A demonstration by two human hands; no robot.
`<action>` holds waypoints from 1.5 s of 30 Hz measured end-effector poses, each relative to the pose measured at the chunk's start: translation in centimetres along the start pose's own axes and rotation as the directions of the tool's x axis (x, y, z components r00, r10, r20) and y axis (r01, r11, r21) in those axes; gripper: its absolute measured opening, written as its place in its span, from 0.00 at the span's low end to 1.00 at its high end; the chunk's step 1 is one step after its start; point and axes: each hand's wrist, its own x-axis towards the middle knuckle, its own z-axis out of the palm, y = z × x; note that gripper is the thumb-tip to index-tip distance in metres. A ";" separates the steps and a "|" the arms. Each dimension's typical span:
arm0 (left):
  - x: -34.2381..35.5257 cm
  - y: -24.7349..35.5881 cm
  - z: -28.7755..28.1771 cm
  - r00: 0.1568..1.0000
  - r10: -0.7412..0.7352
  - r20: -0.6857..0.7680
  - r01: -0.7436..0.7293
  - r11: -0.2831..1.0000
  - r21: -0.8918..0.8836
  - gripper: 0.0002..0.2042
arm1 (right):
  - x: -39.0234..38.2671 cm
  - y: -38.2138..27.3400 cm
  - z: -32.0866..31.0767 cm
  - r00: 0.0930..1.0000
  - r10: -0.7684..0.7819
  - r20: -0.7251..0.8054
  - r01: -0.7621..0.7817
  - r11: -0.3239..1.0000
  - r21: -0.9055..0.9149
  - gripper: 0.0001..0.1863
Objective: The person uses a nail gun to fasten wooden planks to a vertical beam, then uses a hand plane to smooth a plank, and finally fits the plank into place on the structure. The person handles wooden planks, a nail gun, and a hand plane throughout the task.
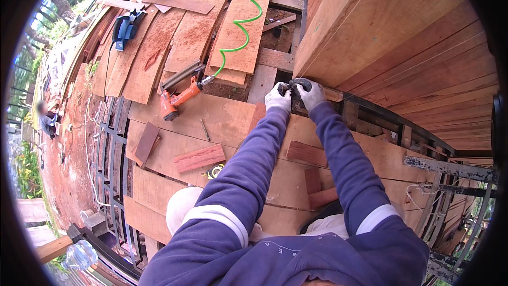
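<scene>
My left hand (pixel 278 97) and my right hand (pixel 310 93), in white gloves with dark fingers, meet at the bottom corner of the upright timber wall (pixel 346 34). The fingers of both are closed in a pinch, almost touching each other. Whatever they hold is too small and dark to make out. Left of them an orange nail gun (pixel 182 95) lies on the boards, joined to a coiled green air hose (pixel 247 32). A pencil (pixel 205 130), a tape measure (pixel 214 171) and a reddish wood offcut (pixel 199 158) lie nearer me.
More offcuts, one a dark block (pixel 307 153), lie around my arms. A blue power tool (pixel 125 30) rests on loose planks at the far left. Gaps show between the black metal joists (pixel 108 143). Another person (pixel 48 120) is on the ground at left.
</scene>
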 end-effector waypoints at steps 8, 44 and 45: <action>0.1 0.0 -0.1 1.000 0.000 0.021 0.001 1.000 -0.017 0.05 | 0.1 -0.4 0.4 0.995 -0.096 0.005 0.095 0.991 0.095 0.14; -0.2 0.3 0.2 0.999 0.031 -0.007 -0.031 0.999 0.040 0.05 | 1.7 1.9 -0.3 0.958 -0.198 0.208 0.251 0.929 -0.271 0.13; -0.2 0.0 0.0 1.000 0.026 -0.018 -0.025 0.998 0.051 0.05 | 1.6 0.7 -0.6 0.962 -0.149 0.229 0.205 0.948 -0.246 0.13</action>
